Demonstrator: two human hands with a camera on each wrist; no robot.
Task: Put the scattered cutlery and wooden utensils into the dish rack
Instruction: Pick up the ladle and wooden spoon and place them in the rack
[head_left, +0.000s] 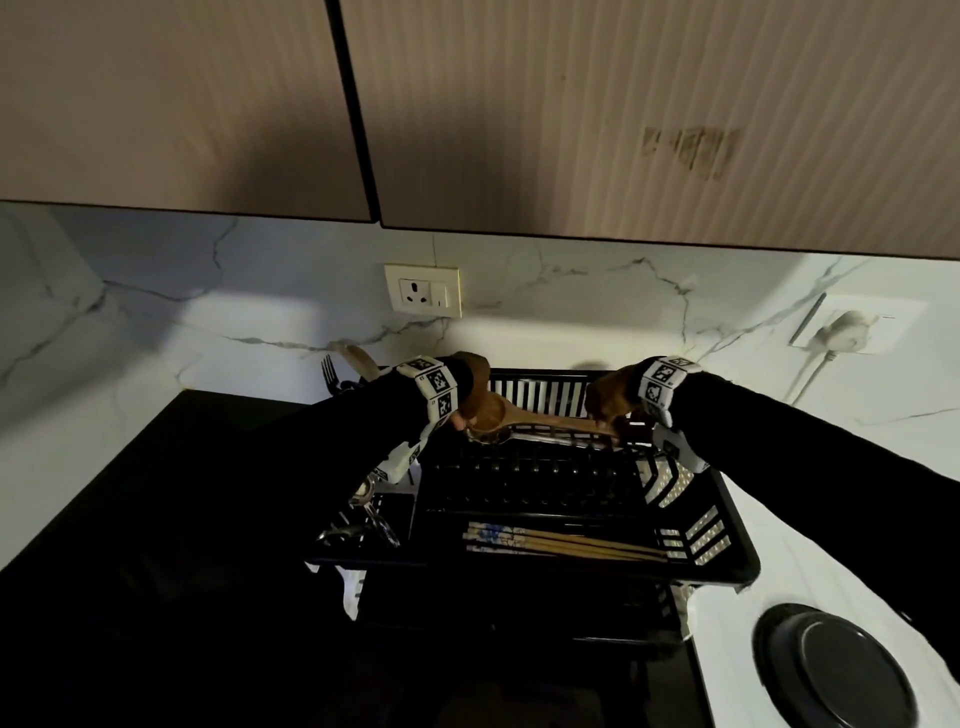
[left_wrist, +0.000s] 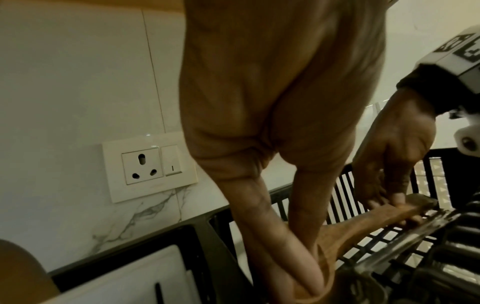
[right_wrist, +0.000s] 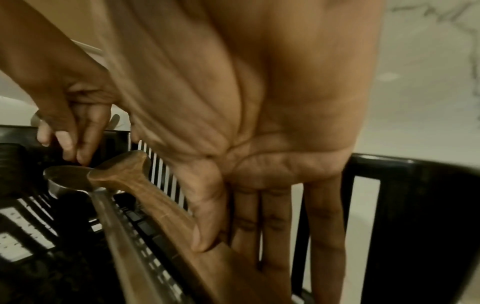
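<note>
A wooden spoon (head_left: 545, 415) is held level over the back of the black dish rack (head_left: 519, 569). My left hand (head_left: 465, 418) pinches its bowl end, thumb and fingers closing on the bowl (left_wrist: 324, 265). My right hand (head_left: 610, 421) holds the handle, with the thumb (right_wrist: 205, 236) pressing the wood (right_wrist: 155, 201) against straight fingers. Right beneath lies a steel spoon (right_wrist: 67, 181), its long handle (left_wrist: 415, 232) running along the rack. Several chopsticks (head_left: 561, 543) lie in the rack's front trough.
A fork (head_left: 328, 371) and a wooden utensil (head_left: 361, 358) stand at the rack's back left; metal pieces (head_left: 363, 514) sit in its left compartment. A wall socket (head_left: 422, 291) is behind, cabinets overhead. A black round lid (head_left: 836, 670) lies front right.
</note>
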